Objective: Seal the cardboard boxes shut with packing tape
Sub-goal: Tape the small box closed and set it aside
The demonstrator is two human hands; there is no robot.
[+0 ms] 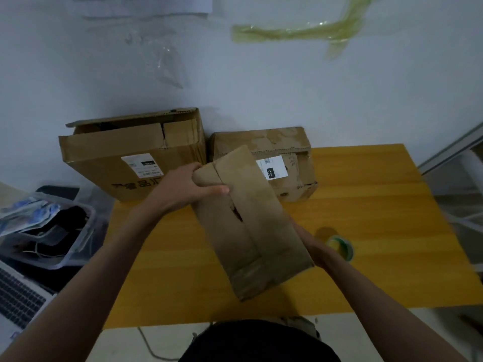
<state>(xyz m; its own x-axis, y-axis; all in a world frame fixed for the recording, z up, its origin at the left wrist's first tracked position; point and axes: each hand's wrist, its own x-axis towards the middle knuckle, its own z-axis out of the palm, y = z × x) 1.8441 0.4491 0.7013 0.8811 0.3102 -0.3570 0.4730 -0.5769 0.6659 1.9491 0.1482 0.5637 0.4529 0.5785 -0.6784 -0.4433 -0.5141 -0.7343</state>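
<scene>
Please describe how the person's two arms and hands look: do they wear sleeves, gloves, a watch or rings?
Both forearms are bare up to the edge of the picture; no sleeves show. The left hand and the right hand wear no gloves. No watch, bracelet or ring is visible, though the right hand is partly hidden.

Your yellow table carries two cardboard boxes at twelve o'clock; the large box sits just beside the labelled box; a tape roll lies at three o'clock.
</scene>
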